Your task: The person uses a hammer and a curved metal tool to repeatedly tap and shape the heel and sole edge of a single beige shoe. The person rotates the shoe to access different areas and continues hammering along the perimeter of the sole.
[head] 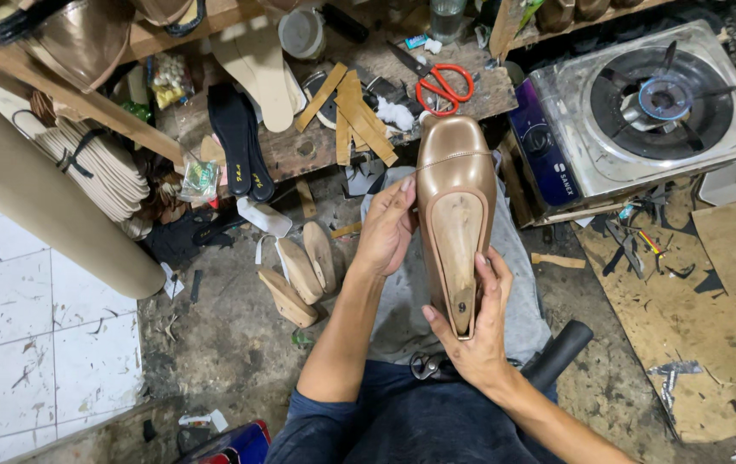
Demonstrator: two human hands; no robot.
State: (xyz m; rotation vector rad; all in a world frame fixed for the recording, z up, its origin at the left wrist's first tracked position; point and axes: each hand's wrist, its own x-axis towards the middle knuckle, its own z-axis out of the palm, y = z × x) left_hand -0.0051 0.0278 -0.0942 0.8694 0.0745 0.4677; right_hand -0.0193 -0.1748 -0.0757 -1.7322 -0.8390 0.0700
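Note:
A bronze-coloured shoe upper (pixel 455 159) sits stretched over a wooden last (pixel 457 241), toe pointing away from me. My left hand (pixel 387 225) grips its left side near the middle, fingers curled around the edge. My right hand (pixel 475 322) cups the heel end from below, thumb on the wood beside a small hole. The shoe is held above my lap, over a grey cloth (pixel 402 301).
A gas burner (pixel 660 99) with a small blue flame stands at the upper right. Red-handled scissors (pixel 442 84), wooden strips (pixel 355 112) and black insoles (pixel 239 137) lie on the low bench. Spare wooden lasts (pixel 303 275) rest on the dirty floor. Cardboard (pixel 703 326) lies to the right.

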